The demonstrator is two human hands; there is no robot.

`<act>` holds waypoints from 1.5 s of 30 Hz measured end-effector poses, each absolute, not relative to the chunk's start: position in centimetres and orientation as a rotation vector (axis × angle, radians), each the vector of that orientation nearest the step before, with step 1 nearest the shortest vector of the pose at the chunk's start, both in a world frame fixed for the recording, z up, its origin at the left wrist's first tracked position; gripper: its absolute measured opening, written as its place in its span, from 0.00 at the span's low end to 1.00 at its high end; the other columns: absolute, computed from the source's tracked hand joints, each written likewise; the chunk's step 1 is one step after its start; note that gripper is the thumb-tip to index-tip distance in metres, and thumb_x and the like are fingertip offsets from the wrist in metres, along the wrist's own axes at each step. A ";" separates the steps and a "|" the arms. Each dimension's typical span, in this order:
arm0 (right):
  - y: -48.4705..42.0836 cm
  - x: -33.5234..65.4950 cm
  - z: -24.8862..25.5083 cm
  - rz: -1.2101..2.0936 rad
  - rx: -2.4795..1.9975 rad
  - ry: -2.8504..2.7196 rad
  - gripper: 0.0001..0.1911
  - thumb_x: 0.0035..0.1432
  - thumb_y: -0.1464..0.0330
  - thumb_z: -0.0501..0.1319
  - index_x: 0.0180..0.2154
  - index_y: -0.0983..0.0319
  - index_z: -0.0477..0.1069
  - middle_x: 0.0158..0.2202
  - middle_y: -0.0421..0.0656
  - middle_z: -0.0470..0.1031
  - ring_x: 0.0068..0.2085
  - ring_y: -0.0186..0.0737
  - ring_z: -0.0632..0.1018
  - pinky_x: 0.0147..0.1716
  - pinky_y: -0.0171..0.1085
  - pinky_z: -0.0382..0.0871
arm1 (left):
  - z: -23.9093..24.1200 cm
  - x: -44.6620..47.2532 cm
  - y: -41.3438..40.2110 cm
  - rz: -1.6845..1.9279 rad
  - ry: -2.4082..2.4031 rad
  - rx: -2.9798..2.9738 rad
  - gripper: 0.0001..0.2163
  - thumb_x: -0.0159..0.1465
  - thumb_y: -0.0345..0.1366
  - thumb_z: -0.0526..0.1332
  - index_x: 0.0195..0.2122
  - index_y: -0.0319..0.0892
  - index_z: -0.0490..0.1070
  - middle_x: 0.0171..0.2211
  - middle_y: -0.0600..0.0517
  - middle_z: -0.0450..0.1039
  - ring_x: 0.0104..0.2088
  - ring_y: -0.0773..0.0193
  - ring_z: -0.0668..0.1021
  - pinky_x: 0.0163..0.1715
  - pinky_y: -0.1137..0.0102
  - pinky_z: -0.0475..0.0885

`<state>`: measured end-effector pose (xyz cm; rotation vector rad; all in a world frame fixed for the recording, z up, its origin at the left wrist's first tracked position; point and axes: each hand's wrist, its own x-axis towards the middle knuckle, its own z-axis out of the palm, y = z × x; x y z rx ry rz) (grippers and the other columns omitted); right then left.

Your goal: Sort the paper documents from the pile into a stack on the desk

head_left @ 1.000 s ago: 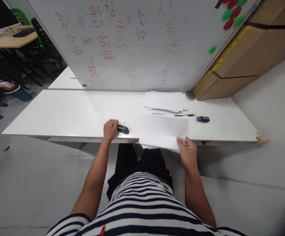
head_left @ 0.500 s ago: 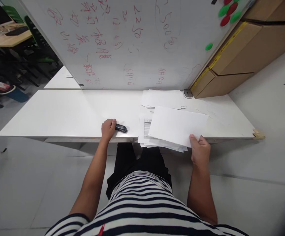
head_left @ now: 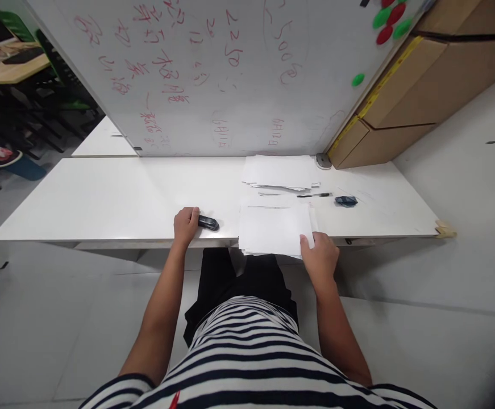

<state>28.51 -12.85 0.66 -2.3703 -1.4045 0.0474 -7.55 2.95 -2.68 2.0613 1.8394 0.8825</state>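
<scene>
My left hand [head_left: 186, 226] is closed around the back end of a black stapler [head_left: 208, 222], which rests on the white table near its front edge. With thumb on top, my right hand [head_left: 320, 255] grips the right front corner of a white paper sheet [head_left: 275, 230]. That sheet lies over a stack of papers whose front edge overhangs the table. Behind it sits a second stack of paper [head_left: 279, 170], its edges uneven. A dark pen [head_left: 314, 195] lies between the stacks, towards the right.
A whiteboard [head_left: 247, 74] with red writing stands at the table's back. Cardboard boxes [head_left: 400, 85] are piled at the right end. A small dark blue object [head_left: 346, 201] and a grey rounded object [head_left: 323, 161] lie on the white table [head_left: 102, 199].
My right hand has moved left with the white sheet, bringing it down over the front stack. The pen and the dark blue object are now uncovered. My left hand stays on the stapler.
</scene>
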 end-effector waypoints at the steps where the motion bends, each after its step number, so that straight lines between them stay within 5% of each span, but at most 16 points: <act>1: -12.9 28.4 0.3 -0.002 -2.341 -1.422 0.17 0.61 0.61 0.53 0.43 0.65 0.70 0.45 0.55 0.75 0.47 0.53 0.72 0.45 0.47 0.62 | -2.7 -7.5 3.0 0.882 1.842 2.059 0.21 0.69 0.47 0.43 0.34 0.45 0.72 0.36 0.48 0.75 0.42 0.58 0.74 0.43 0.64 0.66; 8: -12.7 28.5 -0.7 -0.003 -2.164 -1.310 0.28 0.58 0.61 0.56 0.58 0.63 0.58 0.64 0.56 0.57 0.65 0.56 0.55 0.60 0.59 0.48 | -2.4 -7.6 2.8 0.875 1.856 2.036 0.20 0.69 0.47 0.43 0.35 0.45 0.72 0.38 0.47 0.75 0.43 0.57 0.74 0.43 0.63 0.66; 14: -14.9 27.6 -1.5 0.204 -1.707 -0.594 0.30 0.59 0.56 0.54 0.60 0.59 0.52 0.65 0.52 0.52 0.65 0.44 0.57 0.62 0.50 0.54 | 2.8 -1.5 1.8 0.854 1.671 2.363 0.17 0.68 0.47 0.48 0.43 0.45 0.71 0.45 0.47 0.75 0.49 0.56 0.73 0.54 0.60 0.59; 18: -17.9 24.5 -2.5 0.711 -1.450 0.010 0.30 0.55 0.53 0.57 0.57 0.55 0.54 0.63 0.49 0.56 0.64 0.44 0.60 0.58 0.51 0.61 | 5.7 7.0 3.1 0.534 1.283 2.550 0.22 0.68 0.53 0.43 0.49 0.47 0.68 0.50 0.48 0.73 0.51 0.56 0.72 0.50 0.62 0.63; 22: -18.2 22.1 -1.3 1.280 -1.101 0.331 0.29 0.53 0.50 0.60 0.52 0.56 0.60 0.58 0.50 0.61 0.64 0.49 0.61 0.51 0.54 0.69 | 5.6 14.1 6.1 0.116 1.433 2.492 0.29 0.66 0.57 0.40 0.53 0.42 0.67 0.53 0.42 0.70 0.53 0.48 0.70 0.50 0.56 0.63; 29: -14.3 22.6 2.1 1.419 -0.806 0.263 0.15 0.57 0.63 0.63 0.46 0.56 0.69 0.51 0.42 0.73 0.56 0.43 0.71 0.56 0.52 0.66 | 3.6 18.1 6.1 -0.193 1.430 2.412 0.34 0.64 0.61 0.36 0.51 0.41 0.69 0.52 0.40 0.71 0.51 0.46 0.72 0.49 0.54 0.63; 41: -12.5 23.2 1.9 1.468 -0.753 0.350 0.16 0.55 0.72 0.63 0.47 0.62 0.69 0.41 0.44 0.79 0.45 0.42 0.79 0.48 0.46 0.74 | 0.9 18.2 3.1 0.078 1.429 2.639 0.33 0.64 0.58 0.42 0.53 0.34 0.66 0.55 0.34 0.66 0.55 0.41 0.66 0.56 0.48 0.53; 45: -13.0 23.2 1.5 1.471 -0.776 0.325 0.15 0.54 0.71 0.63 0.46 0.60 0.69 0.43 0.44 0.78 0.47 0.42 0.78 0.49 0.46 0.74 | 1.6 18.0 3.6 0.134 1.408 2.577 0.32 0.65 0.58 0.41 0.53 0.37 0.67 0.55 0.36 0.66 0.58 0.42 0.63 0.60 0.44 0.42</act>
